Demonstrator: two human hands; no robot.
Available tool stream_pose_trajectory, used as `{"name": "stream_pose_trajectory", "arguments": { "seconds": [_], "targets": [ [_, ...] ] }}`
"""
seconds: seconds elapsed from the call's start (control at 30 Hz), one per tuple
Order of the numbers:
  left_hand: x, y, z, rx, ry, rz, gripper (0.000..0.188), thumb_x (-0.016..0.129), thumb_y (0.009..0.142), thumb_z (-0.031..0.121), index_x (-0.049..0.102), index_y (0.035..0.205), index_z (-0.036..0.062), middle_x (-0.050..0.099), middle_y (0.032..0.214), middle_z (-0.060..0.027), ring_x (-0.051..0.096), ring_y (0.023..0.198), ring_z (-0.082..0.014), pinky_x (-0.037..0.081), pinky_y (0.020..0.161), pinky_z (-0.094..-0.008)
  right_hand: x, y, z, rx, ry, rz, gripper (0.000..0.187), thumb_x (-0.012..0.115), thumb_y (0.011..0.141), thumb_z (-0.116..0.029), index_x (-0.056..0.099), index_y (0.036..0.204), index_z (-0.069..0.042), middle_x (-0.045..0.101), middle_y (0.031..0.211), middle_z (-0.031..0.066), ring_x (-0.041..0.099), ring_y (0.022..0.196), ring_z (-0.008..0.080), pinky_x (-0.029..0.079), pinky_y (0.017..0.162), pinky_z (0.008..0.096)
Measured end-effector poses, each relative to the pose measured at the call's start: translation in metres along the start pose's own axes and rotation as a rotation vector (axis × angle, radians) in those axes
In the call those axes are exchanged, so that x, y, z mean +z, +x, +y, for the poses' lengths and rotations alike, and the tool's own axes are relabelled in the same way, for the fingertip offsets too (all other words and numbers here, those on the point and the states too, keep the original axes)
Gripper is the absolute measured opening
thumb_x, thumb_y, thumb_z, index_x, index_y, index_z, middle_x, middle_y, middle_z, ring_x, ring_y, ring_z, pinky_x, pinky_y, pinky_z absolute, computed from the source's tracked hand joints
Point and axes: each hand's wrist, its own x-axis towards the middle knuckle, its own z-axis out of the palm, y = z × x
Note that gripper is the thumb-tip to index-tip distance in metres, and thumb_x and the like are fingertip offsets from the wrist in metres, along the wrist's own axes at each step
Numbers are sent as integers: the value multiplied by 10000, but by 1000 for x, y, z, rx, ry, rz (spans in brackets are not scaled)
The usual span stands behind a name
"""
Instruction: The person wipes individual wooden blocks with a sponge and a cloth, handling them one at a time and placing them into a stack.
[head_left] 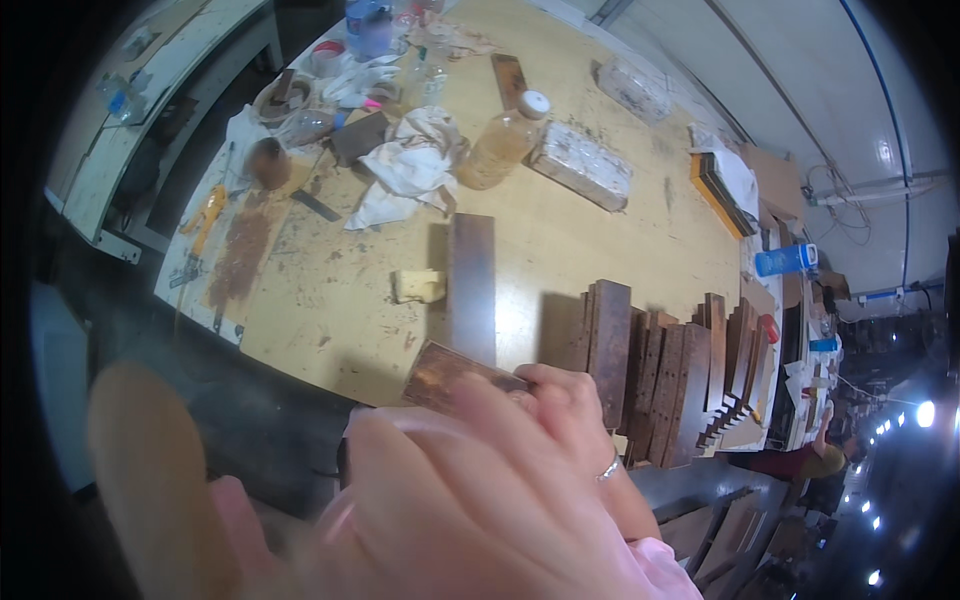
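Observation:
My right hand (568,398), with a bracelet at its wrist, is closed on the end of a short brown-stained wooden board (440,378) at the table's near edge. Much nearer to the camera, my left hand (460,490) is raised and blurred, its fingers stretched out and its thumb apart; nothing shows in it. It hides part of the held board and of my right hand. Just beyond lies a dark, glossy wooden plank (471,285), with a yellow sponge piece (418,286) at its left side.
Several dark wooden boards (606,340) stand in a row on the right. Farther back are a bottle of amber liquid (500,145), a crumpled white cloth (415,160), a speckled white block (582,166) and a yellow-and-black block (722,195). Another person (800,462) is at far right.

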Motion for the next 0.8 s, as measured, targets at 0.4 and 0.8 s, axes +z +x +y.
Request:
{"name": "stream_pose_trajectory", "arguments": {
  "seconds": [0.4,0.8],
  "targets": [
    [-27,-5,-2,72,-87,-33,295,642,864,217,570,1060,9,562,892,-129,621,733,-233,482,637,-382,-8,-23,4,229,4,17,289,739,867,-232,693,1085,-48,650,1010,163,638,910,280,508,789,355],
    [-34,5,-3,78,-107,-63,391,604,889,223,520,1193,-8,554,1054,-176,612,805,-239,485,706,-398,-4,-9,14,96,121,60,247,747,817,-259,732,955,-55,675,758,182,669,697,357,529,644,407]
  ]
}}
